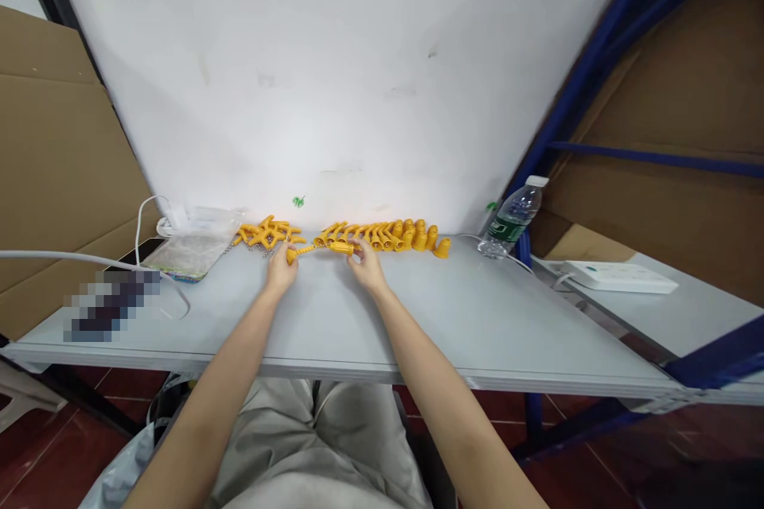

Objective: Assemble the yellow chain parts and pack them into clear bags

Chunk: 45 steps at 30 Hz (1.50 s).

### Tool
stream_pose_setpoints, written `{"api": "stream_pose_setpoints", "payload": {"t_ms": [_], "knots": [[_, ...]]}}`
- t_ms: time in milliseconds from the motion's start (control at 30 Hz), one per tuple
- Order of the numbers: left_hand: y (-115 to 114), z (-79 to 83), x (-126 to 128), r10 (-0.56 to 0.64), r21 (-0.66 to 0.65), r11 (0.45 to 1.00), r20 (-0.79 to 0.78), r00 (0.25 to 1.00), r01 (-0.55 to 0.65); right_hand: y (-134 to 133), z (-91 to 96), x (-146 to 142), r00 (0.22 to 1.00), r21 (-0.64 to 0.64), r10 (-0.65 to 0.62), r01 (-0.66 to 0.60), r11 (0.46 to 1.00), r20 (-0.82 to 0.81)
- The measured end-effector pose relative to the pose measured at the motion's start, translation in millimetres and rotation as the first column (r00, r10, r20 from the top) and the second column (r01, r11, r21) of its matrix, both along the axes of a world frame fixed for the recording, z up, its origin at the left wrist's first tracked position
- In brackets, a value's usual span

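Note:
My left hand is closed on the end of a yellow twisted rod, which points to the right. Between the fingers of my right hand is a yellow ribbed sleeve, lying sideways. The rod's tip and the sleeve are close together; whether they touch or are linked I cannot tell. Just behind my left hand lies a heap of yellow branching pieces with small metal chains. Beyond my right hand runs a row of yellow hollow cone-shaped pieces, some tipped over, others upright at the right end.
On the table, clear plastic bags and a white cable lie at left. At the back right a water bottle leans against a blue frame. A white power strip rests on the neighbouring surface. A white panel stands behind.

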<state>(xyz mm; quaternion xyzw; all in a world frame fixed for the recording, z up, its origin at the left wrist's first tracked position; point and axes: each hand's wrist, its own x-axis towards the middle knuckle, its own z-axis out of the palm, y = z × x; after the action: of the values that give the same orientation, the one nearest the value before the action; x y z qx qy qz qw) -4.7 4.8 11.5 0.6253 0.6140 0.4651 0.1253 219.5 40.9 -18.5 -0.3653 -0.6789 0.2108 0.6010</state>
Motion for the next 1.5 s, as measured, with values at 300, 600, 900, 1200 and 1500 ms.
{"api": "stream_pose_setpoints", "payload": {"t_ms": [300,600,900,1200,1500], "knots": [[1,-5.5,-2,-0.010,0.050,0.999,-0.037,0.999,0.011,-2,2.7,3,1.000,-0.006,-0.009,0.009,1.000,0.011],[-3,-2.1,3,-0.131,0.128,0.981,-0.132,0.983,0.148,-15,17.4,-7,0.990,-0.067,0.103,-0.097,0.993,0.093],[-11,7.0,7,-0.181,0.173,0.960,-0.206,0.962,0.218,-26,30.2,-7,0.999,-0.218,0.017,-0.023,0.976,-0.033],[-15,11.6,3,-0.202,0.098,0.971,-0.143,0.969,0.217,-33,38.7,-5,0.989,-0.262,0.133,-0.144,0.954,-0.060],[-14,9.9,6,-0.269,0.062,0.959,-0.087,0.959,0.275,-43,48.5,-7,0.992,-0.371,0.097,-0.121,0.921,-0.083]]}}
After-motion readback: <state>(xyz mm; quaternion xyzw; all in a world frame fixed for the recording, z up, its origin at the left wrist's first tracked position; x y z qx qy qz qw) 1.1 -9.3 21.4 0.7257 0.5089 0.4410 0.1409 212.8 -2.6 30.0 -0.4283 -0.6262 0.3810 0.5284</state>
